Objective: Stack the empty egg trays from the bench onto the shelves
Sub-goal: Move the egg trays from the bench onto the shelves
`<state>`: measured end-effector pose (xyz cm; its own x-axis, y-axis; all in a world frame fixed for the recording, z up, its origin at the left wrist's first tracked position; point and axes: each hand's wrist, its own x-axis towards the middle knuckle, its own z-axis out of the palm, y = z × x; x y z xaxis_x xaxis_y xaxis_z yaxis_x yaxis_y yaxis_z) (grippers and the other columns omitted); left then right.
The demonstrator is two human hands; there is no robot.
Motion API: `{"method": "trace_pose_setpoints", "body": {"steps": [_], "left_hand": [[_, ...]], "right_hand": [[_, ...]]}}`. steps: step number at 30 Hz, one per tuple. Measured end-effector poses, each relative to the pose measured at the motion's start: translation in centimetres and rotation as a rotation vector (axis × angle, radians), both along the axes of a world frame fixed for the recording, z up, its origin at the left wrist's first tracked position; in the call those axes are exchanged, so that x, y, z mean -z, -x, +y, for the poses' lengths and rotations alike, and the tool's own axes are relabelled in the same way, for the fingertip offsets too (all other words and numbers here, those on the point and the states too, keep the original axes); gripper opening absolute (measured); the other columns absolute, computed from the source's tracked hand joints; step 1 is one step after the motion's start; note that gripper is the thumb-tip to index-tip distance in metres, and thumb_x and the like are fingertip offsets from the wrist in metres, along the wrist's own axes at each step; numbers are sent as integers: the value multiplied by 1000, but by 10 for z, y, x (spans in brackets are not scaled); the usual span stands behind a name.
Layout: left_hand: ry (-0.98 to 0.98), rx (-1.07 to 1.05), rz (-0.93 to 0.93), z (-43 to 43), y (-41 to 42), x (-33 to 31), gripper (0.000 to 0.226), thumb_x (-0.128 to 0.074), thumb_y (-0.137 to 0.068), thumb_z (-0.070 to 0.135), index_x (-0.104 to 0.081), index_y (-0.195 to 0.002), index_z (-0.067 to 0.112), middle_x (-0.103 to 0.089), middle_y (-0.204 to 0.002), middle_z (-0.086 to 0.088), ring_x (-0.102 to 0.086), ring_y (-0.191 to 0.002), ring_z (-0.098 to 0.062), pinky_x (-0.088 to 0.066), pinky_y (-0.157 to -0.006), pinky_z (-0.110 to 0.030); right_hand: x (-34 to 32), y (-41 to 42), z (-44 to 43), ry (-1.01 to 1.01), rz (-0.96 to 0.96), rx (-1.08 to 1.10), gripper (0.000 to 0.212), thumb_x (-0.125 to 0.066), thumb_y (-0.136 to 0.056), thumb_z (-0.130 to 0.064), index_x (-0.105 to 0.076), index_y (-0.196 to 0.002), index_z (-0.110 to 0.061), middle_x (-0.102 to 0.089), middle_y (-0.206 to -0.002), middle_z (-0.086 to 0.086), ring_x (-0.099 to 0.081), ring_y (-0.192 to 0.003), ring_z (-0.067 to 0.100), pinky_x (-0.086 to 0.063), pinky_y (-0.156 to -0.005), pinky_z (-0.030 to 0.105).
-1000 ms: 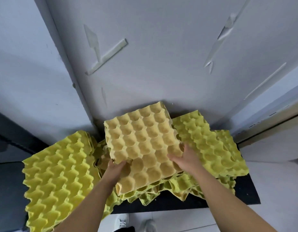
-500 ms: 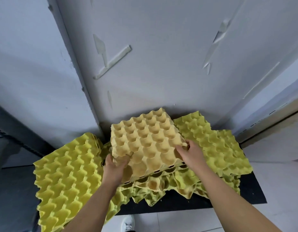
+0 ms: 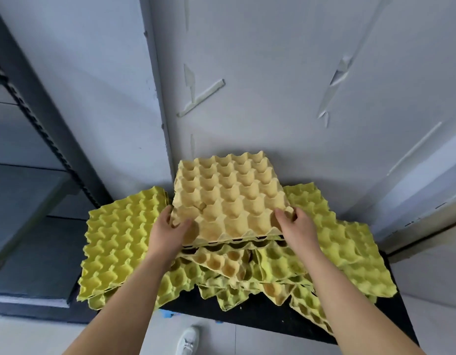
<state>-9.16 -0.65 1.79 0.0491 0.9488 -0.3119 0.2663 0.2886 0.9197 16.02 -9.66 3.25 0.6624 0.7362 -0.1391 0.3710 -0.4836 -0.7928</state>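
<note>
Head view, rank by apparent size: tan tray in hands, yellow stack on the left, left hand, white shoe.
1. tan tray and yellow stack: they look about equal, so not ranked against each other.
2. left hand.
3. white shoe, smallest; the frame edge cuts it off.

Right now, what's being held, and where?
The tan pulp egg tray: left hand grips its near left corner, right hand its near right corner.

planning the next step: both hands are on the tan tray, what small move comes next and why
Probably lift the tan tray clear of the pile and swing it left toward the dark shelves: left hand and right hand grip its near corners, and a gap shows under its front edge.
</note>
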Motion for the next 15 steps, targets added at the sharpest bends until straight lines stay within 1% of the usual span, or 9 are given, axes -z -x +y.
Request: {"method": "trace_pose_setpoints", "body": {"steps": [1,3,5,6,7,9,11,13,15], "left_hand": [[-17,-26,-25,-6,5,-7,66,-69,-88,26,-39,-146,19,-60,-117,7,-61,-104,-19,-52,-90,-39],[-83,-48,-33,-17,18,-24,67,-71,-87,34,-41,-145,21,-59,-118,11,-60,-105,-16,-51,-87,-34],[-137,-71,-31,-26,35,-43,67,-72,-82,44,-47,-141,25,-63,-122,9,-65,-102,-12,-52,-81,-29],[-166,-82,-31,-30,45,-55,66,-74,-79,49,-51,-137,27,-66,-119,10,-67,-98,-10,-54,-80,-29],[-196,-90,-29,-33,55,-66,66,-75,-74,53,-55,-132,29,-69,-113,11,-68,-95,-8,-56,-81,-30],[-240,-117,-25,-36,78,-88,69,-77,-67,59,-58,-127,30,-71,-107,13,-70,-93,-7,-57,-85,-37],[-292,-161,-17,-38,104,-112,66,-80,-67,54,-59,-124,30,-72,-105,13,-70,-92,-7,-57,-86,-39],[-359,-204,-15,-40,129,-133,63,-83,-68,48,-60,-123,28,-72,-105,11,-70,-91,-8,-58,-84,-40],[-414,-261,-10,-41,157,-155,68,-85,-65,47,-58,-125,27,-70,-108,11,-69,-93,-8,-59,-83,-39]], "right_hand": [[-8,3,-2,-30,-4,-17,40,-55,-91,-45,-55,-112,-10,-60,-101,-2,-57,-89,14,-48,-76,30],[-22,10,-3,-96,-27,-53,38,-56,-92,-43,-56,-115,-13,-60,-98,-5,-56,-86,12,-43,-72,26],[-38,21,0,-138,-36,-94,41,-55,-90,-47,-57,-112,-12,-63,-101,-3,-59,-88,13,-47,-73,29],[-45,28,4,-157,-31,-107,48,-55,-89,-50,-59,-113,-9,-65,-102,-1,-62,-90,16,-51,-76,32],[-53,36,7,-183,-25,-131,52,-55,-87,-52,-60,-115,-9,-67,-101,0,-63,-90,18,-52,-77,34],[-73,56,16,-234,-15,-184,48,-55,-88,-50,-61,-112,-9,-67,-93,1,-64,-83,18,-50,-68,31],[-94,80,24,-291,-15,-240,40,-55,-90,-46,-62,-107,-10,-66,-88,0,-62,-78,17,-44,-62,27],[-117,104,32,-341,-11,-277,35,-55,-91,-44,-63,-103,-13,-66,-87,0,-62,-79,19,-43,-63,27],[-139,131,40,-398,2,-315,32,-56,-91,-42,-64,-101,-13,-66,-86,-1,-62,-80,17,-44,-64,28]]}}
